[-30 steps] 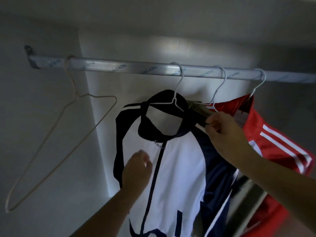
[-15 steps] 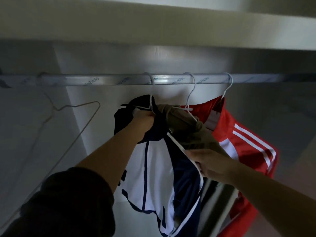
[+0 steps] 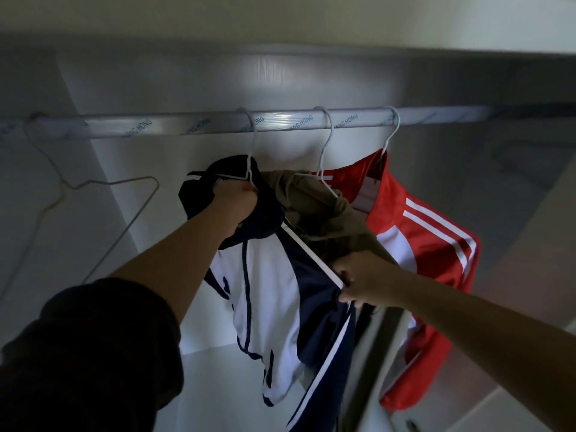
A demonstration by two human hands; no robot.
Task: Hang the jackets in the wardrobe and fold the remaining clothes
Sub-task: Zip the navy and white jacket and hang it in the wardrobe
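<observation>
An empty hanger [image 3: 118,181] hangs upper left. At centre, the left hand [image 3: 234,199] clenches the navy-and-white jacket [image 3: 268,285] by its collar, below the rail [image 3: 187,127]. The right hand [image 3: 367,280] pinches its shoulder trim. This looks like the hanging step; next, probably seat that shoulder and let go.

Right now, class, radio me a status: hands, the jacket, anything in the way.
Left hand grips navy-and-white jacket at collar; right hand pinches its white-piped edge. Jacket on hanger, hooked over rail. Olive garment crowds it on the right.
</observation>
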